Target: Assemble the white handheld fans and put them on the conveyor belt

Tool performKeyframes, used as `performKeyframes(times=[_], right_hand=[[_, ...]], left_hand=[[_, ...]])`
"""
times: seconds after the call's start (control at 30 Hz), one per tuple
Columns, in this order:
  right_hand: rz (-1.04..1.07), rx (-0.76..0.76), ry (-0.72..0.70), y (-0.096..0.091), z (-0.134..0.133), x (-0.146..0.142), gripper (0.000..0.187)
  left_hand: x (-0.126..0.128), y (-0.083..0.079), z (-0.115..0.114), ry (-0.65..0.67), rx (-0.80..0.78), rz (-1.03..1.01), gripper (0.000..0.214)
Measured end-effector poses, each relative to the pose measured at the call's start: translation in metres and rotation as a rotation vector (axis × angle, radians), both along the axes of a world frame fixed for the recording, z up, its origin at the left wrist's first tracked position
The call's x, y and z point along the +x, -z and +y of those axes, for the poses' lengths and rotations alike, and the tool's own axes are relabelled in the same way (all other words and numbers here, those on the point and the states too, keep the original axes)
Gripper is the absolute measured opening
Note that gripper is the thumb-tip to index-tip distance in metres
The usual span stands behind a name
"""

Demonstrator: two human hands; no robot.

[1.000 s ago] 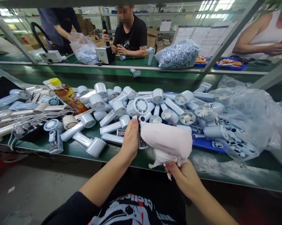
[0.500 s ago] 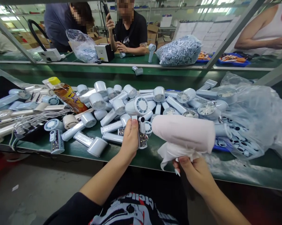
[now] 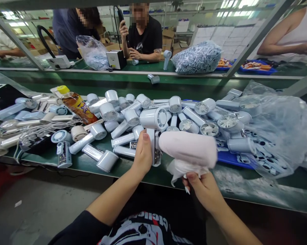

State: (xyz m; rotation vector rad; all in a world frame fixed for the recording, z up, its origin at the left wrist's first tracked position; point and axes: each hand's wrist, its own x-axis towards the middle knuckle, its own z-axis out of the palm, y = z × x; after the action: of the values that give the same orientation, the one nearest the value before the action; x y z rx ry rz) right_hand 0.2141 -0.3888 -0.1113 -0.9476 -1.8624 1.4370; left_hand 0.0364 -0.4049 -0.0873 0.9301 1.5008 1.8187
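My left hand [image 3: 142, 154] is closed around the handle of a light blue handheld fan [image 3: 151, 118], held upright above the bench's front part. The handle is open along its right side, where a circuit board shows. My right hand [image 3: 203, 189] grips the lower part of a white, hair-dryer-shaped tool [image 3: 187, 147] wrapped in cloth. Its barrel lies nearly level, and its left end is close by the fan's handle; whether they touch I cannot tell. The wrapping hides the tool's surface, and loose cloth hangs below the barrel.
Many light blue fans [image 3: 107, 160] crowd the green bench [image 3: 84, 163]. To the left are a drink bottle [image 3: 78, 105] and tangled white cables [image 3: 46, 127]. A blue tray [image 3: 227, 159] and a clear plastic bag [image 3: 283, 122] lie right. Co-workers [image 3: 145, 37] sit behind the frame.
The white tool has moved left, closer to the fan's open handle. In my left hand the fan has turned, so its head now faces more to the right.
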Motion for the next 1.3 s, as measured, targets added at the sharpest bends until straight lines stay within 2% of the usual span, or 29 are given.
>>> performKeyframes(times=[0.1, 0.23, 0.37, 0.43, 0.53, 0.63, 0.7, 0.77, 0.87, 1.03, 1.17, 1.3], right_hand=[[0.069, 0.026, 0.056, -0.001, -0.003, -0.001, 0.045], [-0.045, 0.041, -0.024, -0.003, -0.004, -0.003, 0.039], [0.091, -0.029, 0.036, 0.000, -0.007, -0.002, 0.048], [0.062, 0.004, 0.028, 0.000, -0.007, -0.003, 0.045], [-0.043, 0.108, 0.000, -0.004, -0.004, -0.003, 0.036], [-0.088, 0.190, 0.126, -0.008, 0.007, 0.014, 0.031], [-0.155, 0.215, 0.215, -0.007, 0.015, 0.034, 0.032], [-0.271, 0.236, 0.267, -0.003, 0.022, 0.057, 0.029], [-0.489, 0.295, 0.226, 0.008, 0.030, 0.082, 0.029], [-0.741, 0.442, 0.154, 0.027, 0.032, 0.089, 0.029], [-0.808, 0.629, 0.153, 0.044, 0.036, 0.090, 0.028], [-0.733, 0.850, 0.109, 0.062, 0.049, 0.098, 0.029]], left_hand=[[-0.002, -0.002, 0.001, 0.050, -0.016, 0.014, 0.058], [-0.002, 0.004, 0.001, 0.083, 0.030, 0.051, 0.068], [-0.002, 0.010, 0.001, 0.106, 0.015, -0.079, 0.069], [-0.001, 0.012, 0.002, 0.110, 0.048, -0.131, 0.069], [0.001, 0.012, 0.003, 0.151, 0.039, -0.251, 0.057], [0.001, 0.007, 0.002, 0.326, -0.002, -0.454, 0.035], [-0.001, 0.001, 0.000, 0.440, 0.035, -0.544, 0.029], [-0.004, -0.005, -0.003, 0.485, 0.066, -0.597, 0.029], [-0.009, -0.012, -0.006, 0.449, 0.041, -0.655, 0.026], [-0.011, -0.015, -0.004, 0.458, 0.004, -0.576, 0.027], [-0.009, -0.019, 0.003, 0.443, -0.035, -0.566, 0.029], [-0.010, -0.033, 0.019, 0.406, -0.134, -0.486, 0.026]])
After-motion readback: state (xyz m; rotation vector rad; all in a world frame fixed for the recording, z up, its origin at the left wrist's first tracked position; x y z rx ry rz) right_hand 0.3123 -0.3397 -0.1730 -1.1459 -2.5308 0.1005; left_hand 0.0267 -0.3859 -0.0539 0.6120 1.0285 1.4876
